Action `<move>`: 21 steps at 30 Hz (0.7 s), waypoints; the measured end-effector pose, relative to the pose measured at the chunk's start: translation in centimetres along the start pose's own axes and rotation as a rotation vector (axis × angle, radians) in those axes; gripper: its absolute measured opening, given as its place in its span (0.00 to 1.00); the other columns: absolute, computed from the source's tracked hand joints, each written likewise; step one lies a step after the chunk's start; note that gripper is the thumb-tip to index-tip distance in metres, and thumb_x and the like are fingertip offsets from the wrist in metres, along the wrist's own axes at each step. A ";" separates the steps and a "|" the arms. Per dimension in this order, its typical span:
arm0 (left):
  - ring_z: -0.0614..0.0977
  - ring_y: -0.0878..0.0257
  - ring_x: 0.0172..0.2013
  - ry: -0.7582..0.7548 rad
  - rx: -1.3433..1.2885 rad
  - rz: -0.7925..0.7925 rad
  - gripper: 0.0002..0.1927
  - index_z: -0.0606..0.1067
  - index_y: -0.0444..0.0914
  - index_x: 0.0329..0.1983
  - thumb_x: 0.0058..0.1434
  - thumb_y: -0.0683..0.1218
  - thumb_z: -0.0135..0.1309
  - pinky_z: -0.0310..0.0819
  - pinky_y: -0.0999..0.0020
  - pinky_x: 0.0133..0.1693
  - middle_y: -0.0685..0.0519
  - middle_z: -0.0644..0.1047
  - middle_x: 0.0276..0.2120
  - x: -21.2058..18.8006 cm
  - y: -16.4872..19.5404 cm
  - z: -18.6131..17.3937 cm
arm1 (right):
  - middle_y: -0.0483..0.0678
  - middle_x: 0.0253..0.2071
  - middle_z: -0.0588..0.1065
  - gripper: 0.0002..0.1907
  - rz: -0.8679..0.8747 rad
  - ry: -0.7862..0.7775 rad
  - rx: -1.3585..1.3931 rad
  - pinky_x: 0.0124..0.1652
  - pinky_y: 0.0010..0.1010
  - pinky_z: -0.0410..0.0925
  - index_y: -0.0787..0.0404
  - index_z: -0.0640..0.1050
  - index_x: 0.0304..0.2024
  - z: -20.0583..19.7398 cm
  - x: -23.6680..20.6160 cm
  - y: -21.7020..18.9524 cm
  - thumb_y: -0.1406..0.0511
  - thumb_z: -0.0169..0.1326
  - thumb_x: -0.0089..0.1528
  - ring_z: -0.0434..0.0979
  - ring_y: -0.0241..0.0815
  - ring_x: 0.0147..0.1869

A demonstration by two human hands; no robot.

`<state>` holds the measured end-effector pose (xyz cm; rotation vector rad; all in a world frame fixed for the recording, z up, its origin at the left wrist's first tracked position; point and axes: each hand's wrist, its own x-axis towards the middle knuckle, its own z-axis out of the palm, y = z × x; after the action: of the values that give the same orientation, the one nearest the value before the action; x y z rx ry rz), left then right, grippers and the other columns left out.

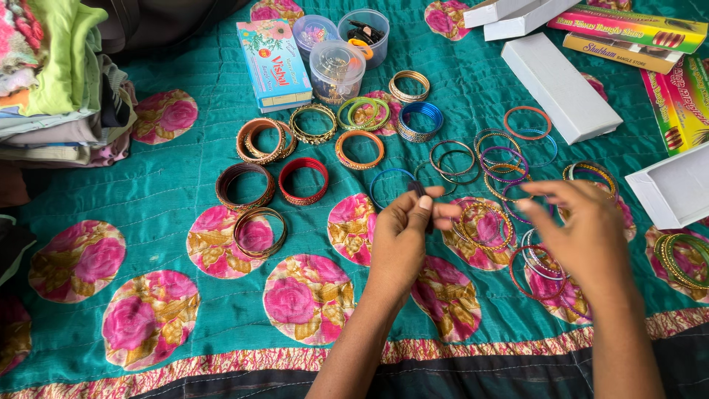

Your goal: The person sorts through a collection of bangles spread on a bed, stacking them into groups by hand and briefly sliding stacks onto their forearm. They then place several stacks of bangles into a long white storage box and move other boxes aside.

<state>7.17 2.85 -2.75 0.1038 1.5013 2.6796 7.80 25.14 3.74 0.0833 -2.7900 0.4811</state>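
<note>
My left hand [405, 233] hovers over the teal bedspread [177, 181], pinching a thin dark bangle [418, 189] between thumb and fingers. My right hand [583, 229] is raised beside it, slightly blurred, fingers curled and apart with nothing visibly in them. Under and between the hands lie loose thin bangles [484, 222] in gold, purple, red and blue. To the left, stacked sets of bangles sit in rows: a red set [303, 180], a brown set [244, 186], a gold set [260, 230] and a blue set [421, 120].
A light blue box [272, 64] and clear plastic tubs [337, 70] stand at the back. White open boxes [560, 87] and long colourful bangle boxes [628, 29] lie at the right. Folded clothes [55, 81] are piled at the left.
</note>
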 end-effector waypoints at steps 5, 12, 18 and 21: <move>0.77 0.69 0.37 -0.272 -0.115 -0.069 0.17 0.74 0.29 0.57 0.78 0.46 0.42 0.73 0.72 0.44 0.52 0.81 0.38 -0.6 -0.1 0.1 | 0.51 0.58 0.74 0.44 -0.415 -0.306 0.706 0.57 0.39 0.66 0.61 0.64 0.70 1.4 -0.7 -3.9 0.67 0.67 0.54 0.72 0.39 0.62; 0.77 0.68 0.39 -0.431 -0.165 -0.051 0.17 0.75 0.29 0.58 0.79 0.46 0.43 0.73 0.73 0.45 0.53 0.80 0.39 -0.8 0.5 -0.4 | 0.39 0.37 0.70 0.47 -0.149 -0.345 0.771 0.39 0.20 0.71 0.58 0.67 0.69 2.9 -1.6 -5.5 0.78 0.68 0.47 0.70 0.26 0.33; 0.80 0.65 0.43 -0.358 -0.057 -0.065 0.22 0.75 0.30 0.60 0.72 0.51 0.51 0.73 0.71 0.43 0.50 0.81 0.44 -0.8 1.0 -0.2 | 0.45 0.40 0.73 0.45 -0.193 -0.201 0.682 0.48 0.26 0.75 0.59 0.71 0.67 2.7 -1.6 -5.7 0.73 0.72 0.48 0.78 0.32 0.45; 0.80 0.61 0.50 -0.037 0.416 0.090 0.32 0.73 0.30 0.60 0.60 0.56 0.63 0.77 0.67 0.47 0.46 0.79 0.51 -1.1 1.2 0.0 | 0.50 0.57 0.78 0.44 -0.285 -0.083 0.585 0.57 0.34 0.74 0.59 0.71 0.62 1.9 -1.3 -5.8 0.70 0.72 0.44 0.80 0.42 0.60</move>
<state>8.23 2.11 -1.72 0.2451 2.0618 2.3670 9.08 19.06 3.52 0.6270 -2.5567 1.2138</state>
